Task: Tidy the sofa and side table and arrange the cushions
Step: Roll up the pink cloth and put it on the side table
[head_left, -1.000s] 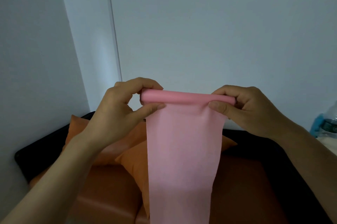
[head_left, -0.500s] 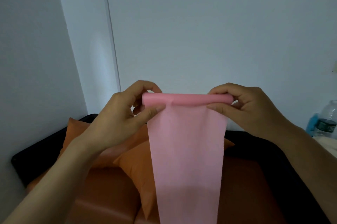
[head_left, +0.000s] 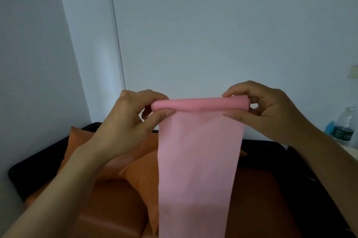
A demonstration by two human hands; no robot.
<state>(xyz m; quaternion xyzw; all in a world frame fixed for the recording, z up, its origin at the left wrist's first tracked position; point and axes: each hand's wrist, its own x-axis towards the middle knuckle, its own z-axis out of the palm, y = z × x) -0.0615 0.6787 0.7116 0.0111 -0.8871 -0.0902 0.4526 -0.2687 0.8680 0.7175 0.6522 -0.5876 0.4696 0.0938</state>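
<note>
Together, two hands pinch one pink sheet; two orange cushions behind.

The pink band looked like thin, smooth, matt rubbery sheet, rolled tight at its top edge. The orange cushions were matt woven cloth. The sofa seat had a smooth, faintly shiny leather-like skin, its dark frame glossier. The water bottle was clear, ribbed plastic. The wall was flat matt paint.
</note>
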